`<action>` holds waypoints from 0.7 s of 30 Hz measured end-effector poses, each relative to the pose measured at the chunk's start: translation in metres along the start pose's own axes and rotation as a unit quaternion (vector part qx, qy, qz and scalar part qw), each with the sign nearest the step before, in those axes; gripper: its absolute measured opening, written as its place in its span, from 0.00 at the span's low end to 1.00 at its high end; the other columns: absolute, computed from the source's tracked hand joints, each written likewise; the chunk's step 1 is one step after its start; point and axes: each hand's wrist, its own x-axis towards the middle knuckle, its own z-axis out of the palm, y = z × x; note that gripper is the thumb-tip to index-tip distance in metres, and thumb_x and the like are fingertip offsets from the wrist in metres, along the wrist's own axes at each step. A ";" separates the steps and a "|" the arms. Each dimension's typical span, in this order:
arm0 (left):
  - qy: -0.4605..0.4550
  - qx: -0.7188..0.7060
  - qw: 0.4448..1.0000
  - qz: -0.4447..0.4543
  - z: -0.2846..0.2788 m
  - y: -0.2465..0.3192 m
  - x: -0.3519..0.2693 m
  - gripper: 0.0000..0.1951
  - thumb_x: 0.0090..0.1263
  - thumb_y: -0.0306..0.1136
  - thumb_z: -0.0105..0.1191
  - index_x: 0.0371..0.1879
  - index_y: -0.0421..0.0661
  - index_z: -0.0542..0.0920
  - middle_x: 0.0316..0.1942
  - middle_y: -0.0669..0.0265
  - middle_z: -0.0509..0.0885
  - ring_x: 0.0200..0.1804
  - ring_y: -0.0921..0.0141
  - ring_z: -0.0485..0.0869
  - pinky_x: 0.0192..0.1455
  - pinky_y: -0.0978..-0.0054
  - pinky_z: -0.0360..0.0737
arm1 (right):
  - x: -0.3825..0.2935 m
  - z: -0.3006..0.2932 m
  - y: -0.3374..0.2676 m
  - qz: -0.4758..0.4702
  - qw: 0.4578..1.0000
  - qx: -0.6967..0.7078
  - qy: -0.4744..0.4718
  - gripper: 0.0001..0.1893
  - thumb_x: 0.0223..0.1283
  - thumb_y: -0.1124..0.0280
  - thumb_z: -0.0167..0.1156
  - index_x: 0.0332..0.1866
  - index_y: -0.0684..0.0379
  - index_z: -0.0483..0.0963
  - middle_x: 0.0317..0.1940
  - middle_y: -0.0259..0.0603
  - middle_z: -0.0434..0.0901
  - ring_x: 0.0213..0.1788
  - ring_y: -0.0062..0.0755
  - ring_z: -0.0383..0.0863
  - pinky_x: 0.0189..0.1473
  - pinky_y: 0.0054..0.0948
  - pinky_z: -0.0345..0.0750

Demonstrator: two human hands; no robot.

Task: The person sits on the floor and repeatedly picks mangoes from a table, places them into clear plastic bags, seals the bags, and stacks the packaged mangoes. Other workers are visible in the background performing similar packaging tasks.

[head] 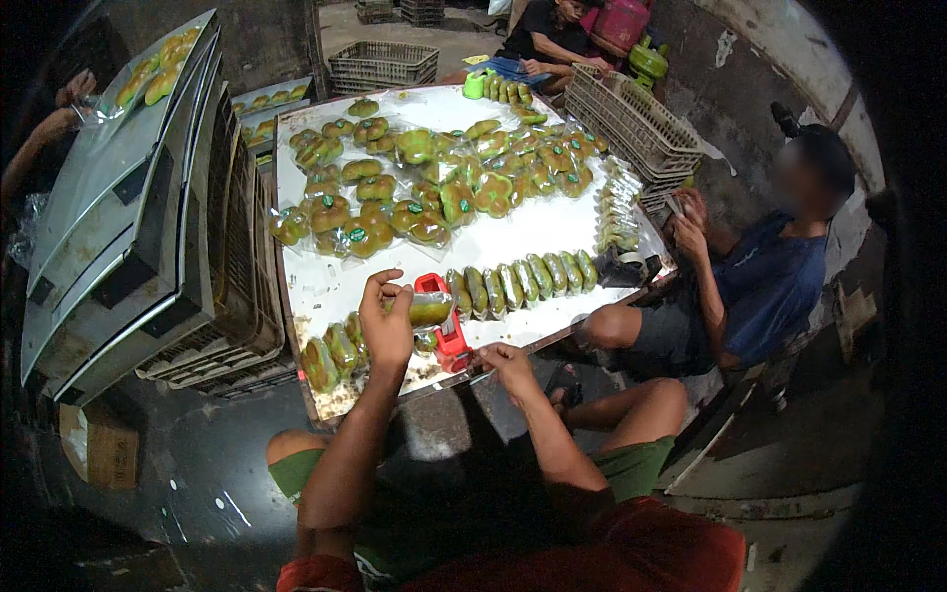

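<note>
My left hand [388, 329] holds an oblong green-brown bread roll [429, 314] in a clear plastic wrapper, above a red tape dispenser [453, 349]. Just right of the dispenser's near end is my right hand [512, 370], thumb and forefinger together; whether something thin is between them cannot be made out. A row of wrapped rolls [534, 283] stands to the right of the dispenser. More rolls [324, 362] lie left of my left hand, which partly covers them. Many round, lobed buns in clear bags [370, 235] are spread over the white tabletop [510, 237].
Metal trays [111, 229] lean on stacked crates at left. At right, a seated person [769, 274] works beside a black tape dispenser [625, 268] and wrapped rolls [618, 207]. Another person [551, 44] sits at the far side, near a green dispenser [474, 87] and plastic crates [636, 118].
</note>
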 end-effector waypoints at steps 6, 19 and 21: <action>-0.010 -0.005 1.000 -0.018 0.005 0.000 -0.003 0.12 0.67 0.22 0.57 0.49 0.40 0.80 0.30 0.71 0.77 0.37 0.77 0.75 0.45 0.77 0.71 | 0.012 0.009 0.013 -0.001 0.950 -0.311 0.020 0.16 0.60 0.57 0.71 0.32 0.62 0.85 0.24 0.38 0.86 0.27 0.26 0.80 0.34 0.31 0.75; -0.022 -0.004 1.000 0.005 0.005 0.006 -0.011 0.11 0.66 0.22 0.57 0.48 0.41 0.80 0.30 0.70 0.79 0.37 0.76 0.76 0.46 0.77 0.73 | -0.011 0.035 -0.076 -0.194 0.961 -0.168 0.099 0.08 0.58 0.70 0.70 0.39 0.62 0.85 0.44 0.43 0.83 0.49 0.35 0.82 0.53 0.32 0.77; -0.044 0.003 0.999 0.023 0.010 0.010 -0.017 0.11 0.67 0.22 0.57 0.48 0.41 0.80 0.31 0.69 0.80 0.39 0.76 0.77 0.47 0.76 0.74 | -0.018 0.040 -0.107 -0.279 0.960 -0.020 0.025 0.08 0.60 0.72 0.69 0.39 0.66 0.83 0.46 0.42 0.83 0.48 0.30 0.81 0.53 0.27 0.76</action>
